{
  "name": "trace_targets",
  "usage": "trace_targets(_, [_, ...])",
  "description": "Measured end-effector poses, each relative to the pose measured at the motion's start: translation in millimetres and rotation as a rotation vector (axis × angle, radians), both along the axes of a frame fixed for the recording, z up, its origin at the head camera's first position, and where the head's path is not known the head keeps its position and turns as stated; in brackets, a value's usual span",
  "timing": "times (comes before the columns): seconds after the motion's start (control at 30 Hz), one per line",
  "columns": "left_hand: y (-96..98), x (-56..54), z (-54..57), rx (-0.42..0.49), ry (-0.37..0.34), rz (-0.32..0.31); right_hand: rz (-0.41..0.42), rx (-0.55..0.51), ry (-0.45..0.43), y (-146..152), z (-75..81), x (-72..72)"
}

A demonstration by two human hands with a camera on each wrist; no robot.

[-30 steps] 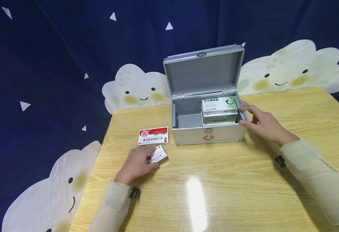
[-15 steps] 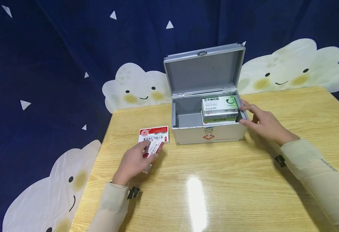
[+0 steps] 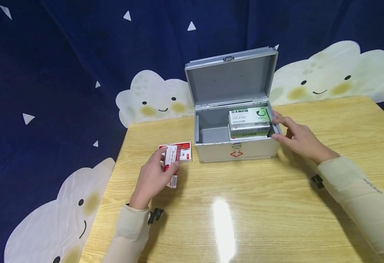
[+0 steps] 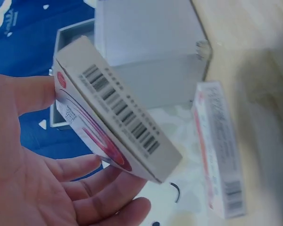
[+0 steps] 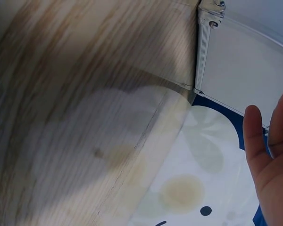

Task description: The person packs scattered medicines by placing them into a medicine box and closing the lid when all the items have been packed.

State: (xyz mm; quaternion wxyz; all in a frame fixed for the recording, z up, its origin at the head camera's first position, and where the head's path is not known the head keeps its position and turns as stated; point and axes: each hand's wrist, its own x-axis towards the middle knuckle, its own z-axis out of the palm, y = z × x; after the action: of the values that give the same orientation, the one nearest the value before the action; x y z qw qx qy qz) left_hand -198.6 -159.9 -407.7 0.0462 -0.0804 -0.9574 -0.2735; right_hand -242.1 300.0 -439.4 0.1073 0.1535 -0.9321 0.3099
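Note:
My left hand (image 3: 151, 179) grips a small red-and-white medicine box (image 3: 171, 155) between thumb and fingers. In the left wrist view the barcode end of this box (image 4: 118, 103) faces the camera. Behind it, a flatter red-and-white medicine box (image 3: 186, 154) lies on the table, partly covered in the head view. A silver first-aid case (image 3: 211, 153) stands with its lid raised. Its right half holds a stack of medicine boxes, topped by a green-and-white one (image 3: 246, 117). My right hand (image 3: 301, 142) rests its thumb and fingertips on the case's right rim, fingers loosely bent.
The wooden table (image 3: 270, 212) reaches back to a dark blue curtain (image 3: 63, 54) printed with white clouds. The lid (image 3: 231, 80) leans back towards this curtain. A grey-walled space (image 3: 211, 135) shows in the case's left half.
My left hand has lifted the small medicine box off the table, turned it more upright and moved it slightly away from me, over the flat box. The right hand stays at the case.

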Motion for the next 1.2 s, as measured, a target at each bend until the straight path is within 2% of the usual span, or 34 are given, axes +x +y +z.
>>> trace_targets(0.2, [10.1, 0.0, 13.1, 0.063, 0.007, -0.019, -0.006, -0.002, -0.022, -1, 1.0, 0.1])
trace_targets(0.43, [20.2, -3.5, 28.2, 0.07, 0.05, -0.029, -0.018, -0.011, -0.027, -2, 0.1, -0.2])
trace_targets(0.53, [25.2, -6.6, 33.5, 0.071, 0.035, -0.021, -0.023, -0.006, -0.036, -2, -1.0, -0.4])
trace_targets(0.73, [40.8, -17.1, 47.7, 0.046, -0.043, -0.018, -0.041, 0.006, -0.055, -2, -0.5, -0.2])
trace_targets(0.97, [64.6, -30.1, 69.7, 0.017, 0.007, -0.065, -0.039, -0.012, -0.053, -3, 1.0, 0.9])
trace_targets(1.2, [82.3, -44.0, 85.6, 0.043, 0.013, -0.059, -0.026, -0.037, -0.034, -4, -1.3, -0.2])
